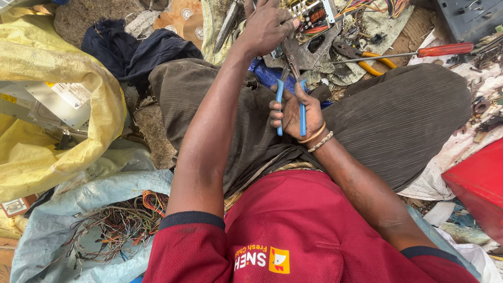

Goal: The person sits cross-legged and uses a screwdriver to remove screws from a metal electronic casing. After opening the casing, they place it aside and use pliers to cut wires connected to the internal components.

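Blue-handled steel pliers are squeezed by the right hand — stiff wired circuit board is clamped rigidly by left hand fingers, best held at its edge.

Beside the dull grey metal pliers with smooth blue plastic grips: a glossy red-handled screwdriver, ribbed dark cloth trousers, a crinkled yellow woven plastic sack.

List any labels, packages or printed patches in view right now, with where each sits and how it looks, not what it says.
White sticker: on the grey metal box in the yellow sack, far left; rectangular, dark print.
Yellow warning sticker: same box, left edge; small.
Shirt patch: bottom centre on the red shirt; yellow square, white lettering beside it.
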